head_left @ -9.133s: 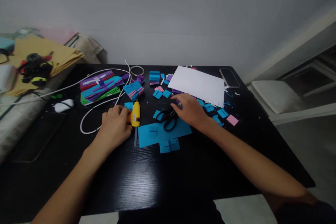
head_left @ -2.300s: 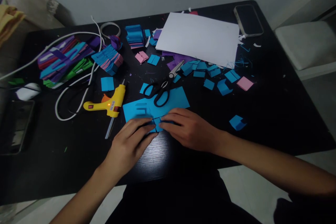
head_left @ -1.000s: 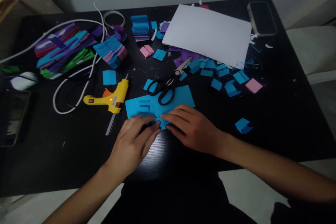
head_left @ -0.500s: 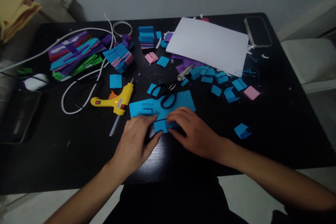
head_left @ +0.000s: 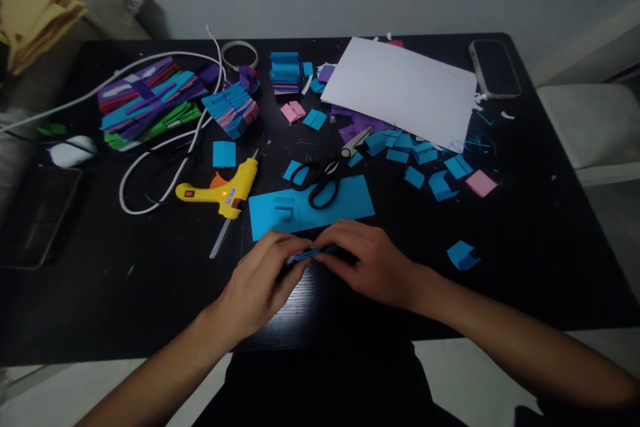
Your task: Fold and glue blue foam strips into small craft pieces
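Between the fingertips of both hands is a small folded piece of blue paper [head_left: 306, 255], seen nearly edge-on. My left hand [head_left: 263, 273] pinches its left end between thumb and fingers. My right hand [head_left: 367, 257] grips the right end the same way, and the fingers cover much of the paper. Just beyond the hands lies a flat blue paper strip [head_left: 345, 203] with small folded blue bits on its left half. Black-handled scissors [head_left: 325, 183] rest partly on this strip, blades pointing away to the right.
A yellow glue gun [head_left: 225, 193] with its light on lies left of the strip. Folded blue pieces [head_left: 425, 152] are scattered to the right, below a white sheet [head_left: 400, 90]. A white cable [head_left: 135, 210] loops at the left; a phone [head_left: 495, 68] lies at the back right.
The small blue paper, flat toward me before, is now turned edge-on and pinched thin. Both hands have come slightly closer to me, away from the blue strip.
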A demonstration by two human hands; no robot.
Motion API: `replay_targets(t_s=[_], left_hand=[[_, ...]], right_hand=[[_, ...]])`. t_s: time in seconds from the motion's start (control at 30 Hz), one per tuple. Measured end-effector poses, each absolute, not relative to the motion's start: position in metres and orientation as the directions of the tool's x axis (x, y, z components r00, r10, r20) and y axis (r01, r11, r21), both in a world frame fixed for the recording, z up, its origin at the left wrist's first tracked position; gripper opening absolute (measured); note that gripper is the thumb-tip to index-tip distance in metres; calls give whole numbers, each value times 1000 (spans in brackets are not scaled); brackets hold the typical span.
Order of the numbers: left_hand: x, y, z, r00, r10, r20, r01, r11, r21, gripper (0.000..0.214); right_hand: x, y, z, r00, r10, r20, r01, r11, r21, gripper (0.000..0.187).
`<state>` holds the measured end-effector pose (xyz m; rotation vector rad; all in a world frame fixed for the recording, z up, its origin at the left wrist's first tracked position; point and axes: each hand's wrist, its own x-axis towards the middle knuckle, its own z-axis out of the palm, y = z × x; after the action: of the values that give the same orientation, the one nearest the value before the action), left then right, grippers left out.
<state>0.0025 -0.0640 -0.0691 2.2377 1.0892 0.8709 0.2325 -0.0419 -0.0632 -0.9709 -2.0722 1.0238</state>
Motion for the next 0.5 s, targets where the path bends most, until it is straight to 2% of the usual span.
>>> replay_targets(t_s=[0.1,0.27,0.5], left_hand=[[2,-63,-67,434,853,291,488,-494,720,36],[2,-60,-63,460,836,300,404,-498,767,16],[3,-59,-62,453,844,286,382,-474,793,13]], right_hand=[[233,-42,-65,-525,821,226,309,431,-848,9],[232,-42,-59,-492,837,241,264,408,-874,7],[231,-43,-59,-478,808,344,220,489,-844,7]])
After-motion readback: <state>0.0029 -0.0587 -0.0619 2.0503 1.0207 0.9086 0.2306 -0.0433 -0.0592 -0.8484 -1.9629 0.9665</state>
